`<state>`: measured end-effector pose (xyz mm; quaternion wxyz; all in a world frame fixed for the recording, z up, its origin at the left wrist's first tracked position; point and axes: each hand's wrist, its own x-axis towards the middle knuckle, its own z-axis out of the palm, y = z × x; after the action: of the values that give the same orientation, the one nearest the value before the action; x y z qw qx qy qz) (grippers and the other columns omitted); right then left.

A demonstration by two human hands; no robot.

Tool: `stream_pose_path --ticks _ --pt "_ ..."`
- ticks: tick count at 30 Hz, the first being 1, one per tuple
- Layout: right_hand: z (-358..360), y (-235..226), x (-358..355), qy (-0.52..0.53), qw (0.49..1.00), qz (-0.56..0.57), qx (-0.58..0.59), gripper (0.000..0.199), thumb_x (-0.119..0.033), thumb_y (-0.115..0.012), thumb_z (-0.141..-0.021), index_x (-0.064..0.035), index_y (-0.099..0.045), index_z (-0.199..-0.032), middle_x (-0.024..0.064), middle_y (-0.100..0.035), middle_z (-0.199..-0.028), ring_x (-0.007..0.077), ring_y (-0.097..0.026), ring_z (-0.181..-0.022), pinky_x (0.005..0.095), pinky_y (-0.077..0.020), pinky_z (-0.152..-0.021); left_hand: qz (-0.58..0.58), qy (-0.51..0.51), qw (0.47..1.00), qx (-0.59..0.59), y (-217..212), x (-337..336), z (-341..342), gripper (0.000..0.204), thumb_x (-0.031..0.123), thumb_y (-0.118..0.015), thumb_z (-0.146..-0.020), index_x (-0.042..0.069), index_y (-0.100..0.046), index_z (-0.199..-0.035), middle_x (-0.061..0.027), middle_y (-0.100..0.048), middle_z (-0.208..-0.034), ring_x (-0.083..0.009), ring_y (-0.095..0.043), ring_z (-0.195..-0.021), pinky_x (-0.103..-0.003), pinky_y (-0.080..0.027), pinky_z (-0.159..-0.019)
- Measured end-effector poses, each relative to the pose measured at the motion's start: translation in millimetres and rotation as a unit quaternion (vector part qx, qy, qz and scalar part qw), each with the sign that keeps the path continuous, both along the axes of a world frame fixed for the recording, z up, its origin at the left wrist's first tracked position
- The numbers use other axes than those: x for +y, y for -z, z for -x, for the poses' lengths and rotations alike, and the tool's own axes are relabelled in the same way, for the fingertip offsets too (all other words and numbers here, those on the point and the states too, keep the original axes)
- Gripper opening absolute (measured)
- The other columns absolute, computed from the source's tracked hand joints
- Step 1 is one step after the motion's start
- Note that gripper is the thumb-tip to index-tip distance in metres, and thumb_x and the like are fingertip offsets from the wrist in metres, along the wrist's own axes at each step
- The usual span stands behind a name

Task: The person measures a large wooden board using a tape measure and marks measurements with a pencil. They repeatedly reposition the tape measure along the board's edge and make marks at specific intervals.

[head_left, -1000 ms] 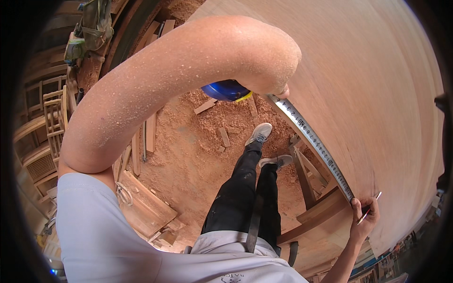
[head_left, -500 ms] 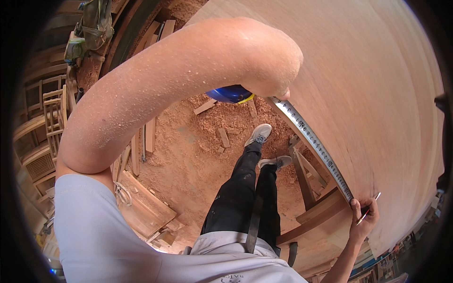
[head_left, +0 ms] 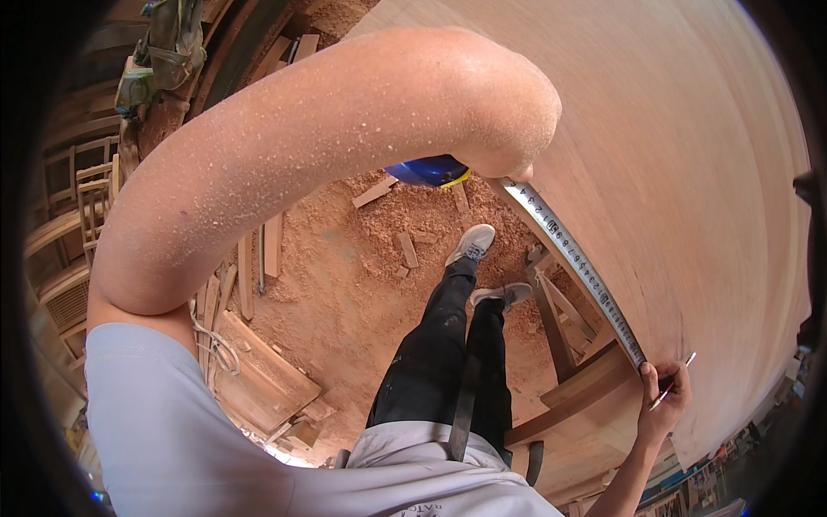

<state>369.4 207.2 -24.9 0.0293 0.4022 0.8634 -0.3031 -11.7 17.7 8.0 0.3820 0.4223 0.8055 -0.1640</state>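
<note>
A bare forearm (head_left: 327, 164), flecked with sawdust, arches across the view and hides the left hand; whether it grips the blue tape-measure case (head_left: 428, 171) peeking out beneath cannot be told; the tape blade (head_left: 573, 258) runs along the near edge of the large plywood sheet (head_left: 672, 172) to the right hand (head_left: 663, 401), closed on what seems a pencil (head_left: 674, 381) at the blade's end; sawdust floor (head_left: 345, 284) below.

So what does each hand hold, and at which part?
The left hand holds the blue tape measure case. The right hand pins the tape's free end to the wooden panel and holds a pencil mid-shaft.
</note>
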Motion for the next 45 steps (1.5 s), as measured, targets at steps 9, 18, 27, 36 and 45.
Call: stream_pose_path --ticks 9,18,27,36,45 --pt "0 -1 -1 0.007 1.0 -0.006 -0.015 0.031 -0.017 -0.08 -0.087 -0.0044 -0.054 -0.078 -0.0052 -0.045 -0.069 0.0058 -0.037 -0.065 0.0218 -0.0295 -0.059 0.002 0.004 1.0 -0.01 1 0 3 0.033 0.031 -0.07 -0.092 -0.001 -0.077 -0.092 -0.0168 -0.07 -0.073 -0.0249 -0.071 -0.068 -0.036 -0.059 -0.062" --pt "0 -1 0 0.009 1.0 0.008 -0.017 0.029 -0.015 -0.079 -0.087 -0.0057 -0.054 -0.078 -0.0063 -0.045 -0.07 0.0053 -0.039 -0.067 0.0216 -0.03 -0.06 0.0 0.013 1.0 0.007 7 -2 1 0.035 0.034 -0.07 -0.092 -0.001 -0.077 -0.094 -0.0171 -0.071 -0.076 -0.0243 -0.071 -0.069 -0.037 -0.06 -0.065" --pt "-2 0 2 0.011 1.0 0.002 -0.012 0.031 -0.017 -0.081 -0.086 -0.0053 -0.053 -0.077 -0.0057 -0.045 -0.069 0.0057 -0.038 -0.065 0.0222 -0.0304 -0.059 -0.036 0.041 0.998 -0.017 7 -5 6 0.038 0.035 -0.071 -0.091 -0.001 -0.076 -0.079 -0.0153 -0.067 -0.064 -0.0248 -0.07 -0.061 -0.037 -0.058 -0.06" --pt "0 0 3 0.026 0.999 0.025 0.017 0.034 -0.015 -0.084 -0.082 -0.0037 -0.054 -0.072 -0.0039 -0.046 -0.064 0.007 -0.038 -0.062 0.0233 -0.0309 -0.057 -0.027 0.023 0.998 -0.056 9 1 14 0.046 0.038 -0.07 -0.091 0.001 -0.073 -0.064 -0.0134 -0.066 -0.059 -0.0229 -0.067 -0.056 -0.036 -0.056 -0.059" --pt "-3 4 5 0.032 0.998 0.029 0.044 0.034 -0.016 -0.084 -0.082 -0.0041 -0.053 -0.073 -0.0039 -0.045 -0.065 0.0072 -0.037 -0.062 0.0233 -0.0308 -0.057 -0.031 0.007 0.997 -0.071 10 1 14 0.044 0.037 -0.071 -0.09 0.003 -0.073 -0.062 -0.0112 -0.065 -0.055 -0.0199 -0.065 -0.05 -0.034 -0.054 -0.055"
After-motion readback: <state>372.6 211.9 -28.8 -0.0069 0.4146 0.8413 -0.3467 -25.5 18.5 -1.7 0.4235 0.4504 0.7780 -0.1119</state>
